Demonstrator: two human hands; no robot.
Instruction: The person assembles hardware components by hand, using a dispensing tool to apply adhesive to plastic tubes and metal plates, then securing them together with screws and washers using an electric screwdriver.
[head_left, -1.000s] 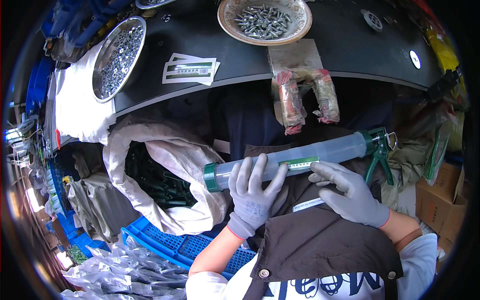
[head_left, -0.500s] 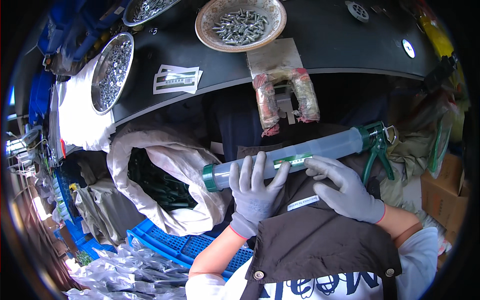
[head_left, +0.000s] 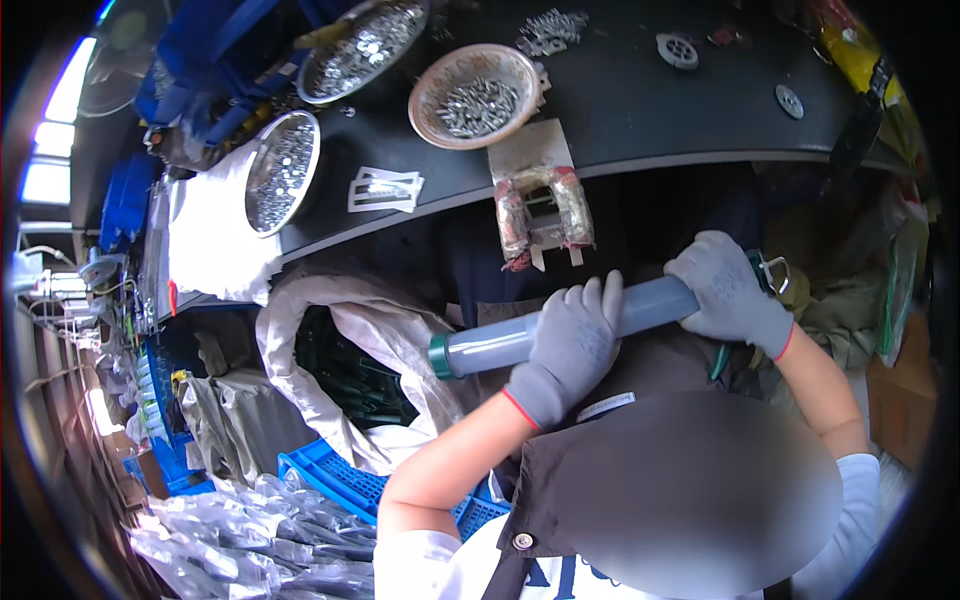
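Observation:
A caulking gun point(head_left: 495, 345) with a translucent barrel lies slantwise in front of my dark apron, its green end cap at the left and its handle end at the right. My left hand point(head_left: 575, 345) wraps around the middle of the barrel. Around the green collar at the handle end, my right hand point(head_left: 728, 288) is closed and hides most of it. A metal hook and a bit of green trigger show past that hand. Both hands wear grey gloves. Left of the barrel's cap stands an open white sack point(head_left: 290, 335) holding several dark green parts point(head_left: 350, 380).
A tape-wrapped fork-shaped bracket point(head_left: 515, 225) juts from the dark bench point(head_left: 620, 120) toward me. On the bench are a patterned bowl point(head_left: 425, 110) of screws, metal bowls point(head_left: 315, 165) of small hardware and labels point(head_left: 385, 190). A blue crate point(head_left: 330, 470) and plastic-wrapped items point(head_left: 240, 540) lie lower left.
My left hand has gone from flat fingers at the label to a grip around the barrel. My right hand has moved right and up onto the handle-end collar. The view has shifted.

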